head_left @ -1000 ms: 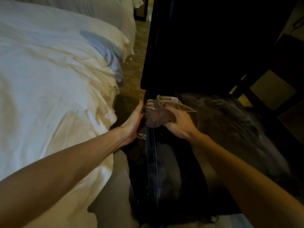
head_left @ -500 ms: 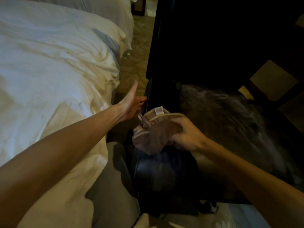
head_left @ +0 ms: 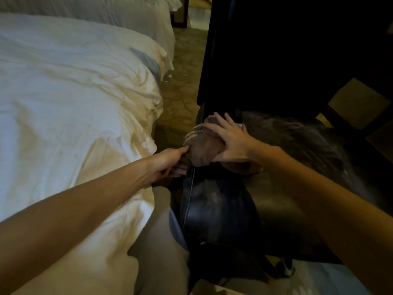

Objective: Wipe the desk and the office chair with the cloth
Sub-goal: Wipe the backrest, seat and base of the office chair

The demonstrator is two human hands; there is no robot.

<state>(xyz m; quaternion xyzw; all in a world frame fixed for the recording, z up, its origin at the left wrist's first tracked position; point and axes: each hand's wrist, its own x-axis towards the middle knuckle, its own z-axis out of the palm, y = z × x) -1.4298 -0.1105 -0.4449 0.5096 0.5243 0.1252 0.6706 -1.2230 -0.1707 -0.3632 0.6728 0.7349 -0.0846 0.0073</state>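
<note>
A black leather office chair stands right of the bed, its worn seat reaching to the right. A bunched brown cloth lies on the chair's left edge. My right hand covers the cloth, fingers spread over its top and thumb hooked along its near side. My left hand is just left of the cloth. Its thumb touches the cloth and its fingers curl under the chair's edge. Behind the seat rises a tall black panel, too dark to make out.
A bed with rumpled white sheets fills the left side, close to the chair. A narrow strip of patterned carpet runs between them. Dark wooden bars stand at the right. My light trouser leg is by the chair.
My right hand has carried the cloth back up along the chair's left edge and spread its fingers over it. My left hand dropped from open beside the chair to gripping the edge.
</note>
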